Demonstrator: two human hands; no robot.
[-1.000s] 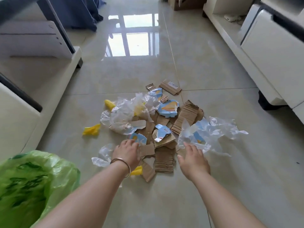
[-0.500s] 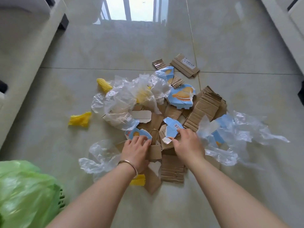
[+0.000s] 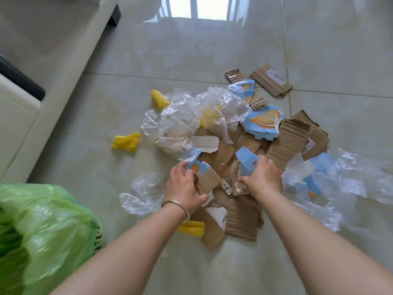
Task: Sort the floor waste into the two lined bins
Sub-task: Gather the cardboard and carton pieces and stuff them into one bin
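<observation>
Floor waste (image 3: 244, 145) lies in one loose heap on the tiled floor (image 3: 191, 56), at the centre of our view and spreading toward 3 o'clock. We note the surroundings first. A bin with a green liner (image 3: 42, 231) stands at 8 o'clock from the heap, well apart from it. A pale cabinet base (image 3: 70, 67) runs along the floor from 9 toward 11 o'clock. Crumpled clear plastic film (image 3: 187, 118) covers the heap's 10 o'clock side, and a second sheet of film (image 3: 350, 179) trails off at 3 o'clock, overlying blue carton scraps. Yellow foam netting (image 3: 126, 142) lies alone at 9 o'clock, clear of the heap; another yellow piece (image 3: 158, 99) sits at 11 o'clock, just beside the film. A labelled cardboard strip (image 3: 270, 81) lies at 1 o'clock. A blue carton panel printed with a biscuit (image 3: 262, 122) rests on brown corrugated sheets (image 3: 291, 141).

Both hands are down in the heap's 6 o'clock edge. The left hand (image 3: 185, 186) is closed around a small corrugated piece (image 3: 209, 179), with a blue printed scrap (image 3: 196, 167) touching its fingertips. The right hand (image 3: 263, 177) is closed on a blue carton fragment (image 3: 246, 162) bearing a barcode. Torn cardboard (image 3: 242, 220) lies between the two forearms, beneath the wrists.
</observation>
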